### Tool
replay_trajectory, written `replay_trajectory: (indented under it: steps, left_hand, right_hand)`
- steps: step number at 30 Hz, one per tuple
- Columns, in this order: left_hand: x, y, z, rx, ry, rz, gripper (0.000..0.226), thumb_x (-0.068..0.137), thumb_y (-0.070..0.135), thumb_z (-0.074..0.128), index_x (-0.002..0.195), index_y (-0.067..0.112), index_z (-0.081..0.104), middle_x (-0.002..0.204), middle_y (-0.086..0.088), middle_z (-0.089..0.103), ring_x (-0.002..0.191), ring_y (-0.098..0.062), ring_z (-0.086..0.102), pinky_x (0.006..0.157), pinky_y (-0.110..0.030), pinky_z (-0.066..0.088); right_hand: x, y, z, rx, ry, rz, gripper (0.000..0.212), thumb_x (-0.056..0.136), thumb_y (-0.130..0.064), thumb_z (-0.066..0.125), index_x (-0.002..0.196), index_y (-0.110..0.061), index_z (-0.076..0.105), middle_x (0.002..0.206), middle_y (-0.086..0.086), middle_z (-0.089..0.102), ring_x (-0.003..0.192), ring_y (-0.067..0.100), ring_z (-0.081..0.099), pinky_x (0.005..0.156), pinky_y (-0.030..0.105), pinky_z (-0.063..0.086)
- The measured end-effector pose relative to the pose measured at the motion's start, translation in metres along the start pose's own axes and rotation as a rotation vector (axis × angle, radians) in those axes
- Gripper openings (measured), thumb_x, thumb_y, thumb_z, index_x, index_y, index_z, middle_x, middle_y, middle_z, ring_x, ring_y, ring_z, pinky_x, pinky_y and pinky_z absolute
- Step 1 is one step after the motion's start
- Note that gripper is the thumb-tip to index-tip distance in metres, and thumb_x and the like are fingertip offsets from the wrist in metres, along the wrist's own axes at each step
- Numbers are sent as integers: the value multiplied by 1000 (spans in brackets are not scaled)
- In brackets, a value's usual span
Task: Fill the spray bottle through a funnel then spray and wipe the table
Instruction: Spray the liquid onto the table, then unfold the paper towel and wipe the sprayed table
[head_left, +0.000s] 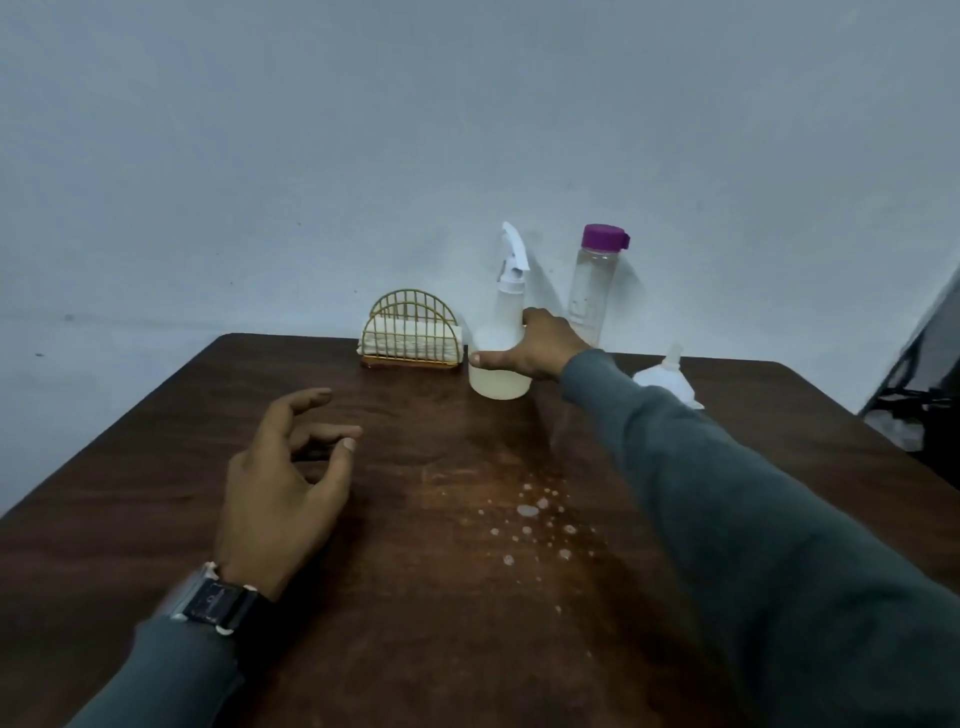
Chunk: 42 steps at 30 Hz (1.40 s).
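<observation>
Right hand (545, 345) round spray bottle (500, 387) — left hand (280, 483) loose

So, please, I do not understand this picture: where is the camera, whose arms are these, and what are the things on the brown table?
There is no machine here. A person wears one camera on the head. It looks forward and down, so you see the person's own two arms from above. The right hand grips the white spray bottle, which stands on the table with pale liquid in its base. The left hand holds nothing; its fingers are loosely curled. At the far edge stand a gold wire napkin holder with white napkins and a clear bottle with a purple cap. A white funnel lies partly behind the right sleeve. Small drops lie on the wood nearer the person.
</observation>
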<state>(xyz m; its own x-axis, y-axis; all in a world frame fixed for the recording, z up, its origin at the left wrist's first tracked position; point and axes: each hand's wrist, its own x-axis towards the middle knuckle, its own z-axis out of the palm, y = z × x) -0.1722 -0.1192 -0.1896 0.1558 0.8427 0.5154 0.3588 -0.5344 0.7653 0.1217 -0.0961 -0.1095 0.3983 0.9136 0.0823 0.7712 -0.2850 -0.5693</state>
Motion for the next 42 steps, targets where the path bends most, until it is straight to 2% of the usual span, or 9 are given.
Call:
replay_trajectory:
  steps: [13, 18, 23, 27, 29, 32, 36, 40, 42]
  left_hand:
    - [6, -7, 0, -118, 50, -91, 42, 90, 10, 76, 126, 25, 60, 89, 17, 78, 86, 15, 68, 71, 4, 43]
    - [8, -6, 2, -118, 54, -95, 39, 90, 11, 76, 124, 24, 62, 89, 16, 78, 87, 15, 68, 70, 4, 43]
    - [7, -5, 1, -138, 47, -101, 38, 91, 10, 75, 125, 23, 62, 90, 16, 78, 88, 12, 69, 71, 3, 44]
    - [7, -6, 2, -137, 49, -101, 38, 90, 10, 75, 124, 24, 63, 89, 16, 78, 86, 10, 70, 71, 2, 46]
    - [8, -6, 3, -145, 45, -103, 39, 90, 10, 75, 124, 25, 63, 90, 15, 78, 86, 8, 71, 71, 1, 46]
    - [8, -7, 3, -154, 44, -101, 39, 91, 11, 75, 124, 26, 62, 89, 15, 78, 85, 7, 71, 71, 0, 48]
    - [8, -8, 3, -163, 41, -99, 39, 91, 11, 73, 125, 27, 62, 88, 17, 78, 85, 6, 72, 73, -4, 52]
    - [8, -8, 4, -172, 37, -96, 40, 91, 13, 73, 126, 26, 62, 89, 17, 78, 85, 5, 73, 76, -9, 56]
    - [7, -8, 5, -175, 41, -97, 39, 91, 14, 73, 126, 28, 62, 89, 17, 78, 86, 5, 73, 79, -17, 60]
  right_hand:
    - [18, -17, 26, -232, 173, 185, 105, 77, -70, 73, 144, 2, 38, 143, 20, 49, 127, 37, 56, 94, 43, 51]
    - [-3, -53, 28, -418, 379, -131, 38, 97, -36, 61, 115, -3, 65, 117, 16, 66, 104, 36, 67, 76, 35, 49]
    - [35, -75, 40, -227, 258, -261, 35, 94, -8, 55, 126, -6, 67, 126, 13, 68, 115, 32, 64, 94, 43, 56]
    - [62, -76, 42, -130, 70, -256, 35, 101, -26, 59, 131, -8, 66, 132, 12, 67, 123, 28, 62, 103, 35, 49]
    - [73, -78, 45, -100, 63, -265, 39, 104, -37, 52, 108, -4, 73, 109, 14, 73, 102, 30, 68, 88, 36, 52]
    - [83, -95, 51, -102, 68, -268, 56, 104, -47, 40, 75, -5, 60, 73, 10, 62, 69, 30, 59, 67, 35, 46]
    - [94, -125, 69, -253, 43, -338, 67, 103, -53, 32, 94, -2, 74, 87, 10, 75, 88, 32, 66, 88, 40, 43]
    - [99, -151, 81, -467, 28, -373, 23, 94, -25, 55, 92, -9, 73, 97, 8, 71, 98, 33, 61, 100, 43, 43]
    - [99, -159, 84, -519, 25, -344, 18, 83, -11, 59, 97, -8, 70, 101, 10, 69, 90, 33, 65, 87, 41, 53]
